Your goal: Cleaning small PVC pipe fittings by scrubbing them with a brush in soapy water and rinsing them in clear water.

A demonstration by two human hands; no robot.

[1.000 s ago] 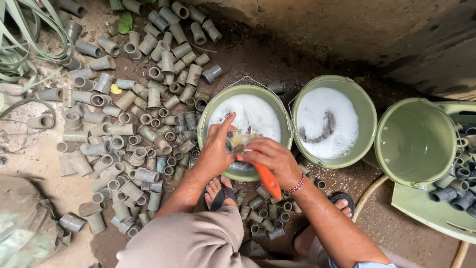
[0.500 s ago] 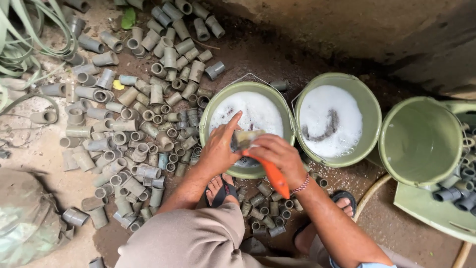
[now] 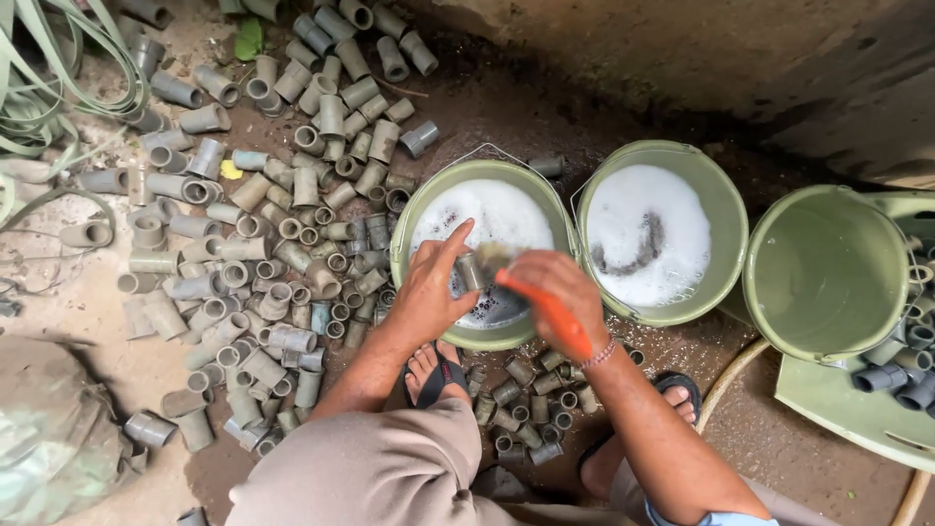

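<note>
The ground (image 3: 545,107) is brown wet earth, and most of its left half, from 9 to 12 o'clock, is covered by a big spread of short grey pipe couplings (image 3: 263,234). At 3 o'clock stands an empty green bucket (image 3: 828,273), partly on a pale green lid (image 3: 847,409) that carries some darker grey fittings (image 3: 896,360). Just left of it, at about 2 o'clock, is a second green bucket (image 3: 726,224) filled with white foam, and something dark lies in the foam. Touching this one, in the centre, is the foamy bucket (image 3: 409,234) over which both hands work.

At 6 o'clock the person's knees in beige cloth are seen, and the feet in sandals (image 3: 438,375) stand among a small heap of couplings (image 3: 526,409).

The left hand (image 3: 433,287) is closed around a single grey coupling (image 3: 472,271), which it holds above the near rim of the centre bucket; the forefinger points up and is loose. The right hand (image 3: 555,287) is wrapped tightly around the orange handle of a brush (image 3: 550,317), and the head of the brush meets the coupling. A thin bracelet (image 3: 599,356) is on the right wrist.
</note>
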